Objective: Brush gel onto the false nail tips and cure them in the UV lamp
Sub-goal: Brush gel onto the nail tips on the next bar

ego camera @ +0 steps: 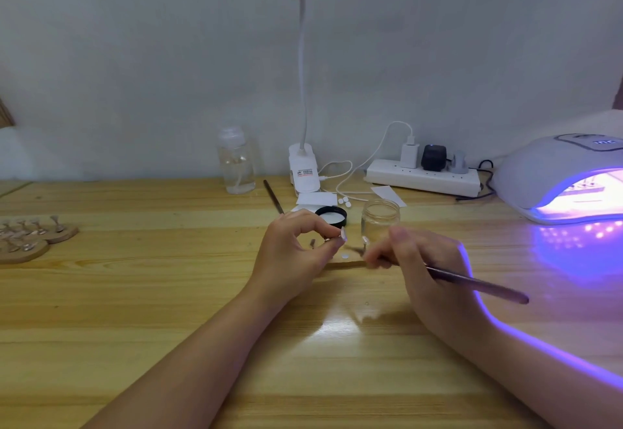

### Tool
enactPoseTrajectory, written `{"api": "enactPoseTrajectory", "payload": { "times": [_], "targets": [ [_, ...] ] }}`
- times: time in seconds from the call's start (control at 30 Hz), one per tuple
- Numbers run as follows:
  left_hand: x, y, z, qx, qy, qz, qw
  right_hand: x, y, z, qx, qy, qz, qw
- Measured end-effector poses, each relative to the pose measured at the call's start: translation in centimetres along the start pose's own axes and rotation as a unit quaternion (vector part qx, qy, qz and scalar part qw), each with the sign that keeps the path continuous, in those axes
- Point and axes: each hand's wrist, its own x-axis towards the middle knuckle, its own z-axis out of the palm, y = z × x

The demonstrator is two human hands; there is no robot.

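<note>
Head view, brushing step. Left hand (296, 246) pinches a small stand between thumb and forefinger, a false nail tip (344, 234) at its top, at frame centre. Right hand (418, 260) grips the brush (478, 283) like a pen, its blurred bristle end just beside the tip — whether touching, unclear. Open gel jar (380, 218) stands just behind the hands, its black lid (331, 215) alongside on the table (135, 293). UV lamp (559, 175) glows at the right edge; further stands (30, 229) wait at far left. Next move, by judgement: an even, thin stroke — then carry the stand to the lamp.
</note>
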Motion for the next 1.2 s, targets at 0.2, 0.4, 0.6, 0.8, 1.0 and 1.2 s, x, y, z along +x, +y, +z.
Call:
{"api": "enactPoseTrajectory", "payload": {
  "times": [0.2, 0.4, 0.6, 0.8, 1.0, 1.2],
  "targets": [
    [-0.06, -0.09, 0.07, 0.007, -0.001, 0.009, 1.0, -0.03, 0.01, -0.02, -0.001, -0.019, 0.002, 1.0],
    [-0.13, 0.09, -0.05, 0.015, 0.033, -0.001, 0.999, 0.15, 0.17, -0.3, 0.047, 0.04, 0.011, 0.998],
    [-0.02, 0.06, -0.21, -0.002, 0.042, -0.006, 0.999, 0.2, 0.22, -0.31, 0.024, 0.036, -0.017, 0.999],
    [0.02, -0.37, -0.06, 0.006, 0.041, 0.042, 0.998, 0.21, 0.13, -0.37, -0.007, 0.031, -0.035, 0.999],
    [0.15, -0.64, 0.03, 0.015, 0.036, 0.075, 0.996, 0.23, 0.11, -0.13, -0.058, 0.003, -0.053, 0.997],
    [0.15, -0.51, 0.0, 0.009, 0.029, 0.067, 0.997, 0.09, 0.21, -0.14, -0.01, -0.005, -0.038, 0.999]
  ]
}}
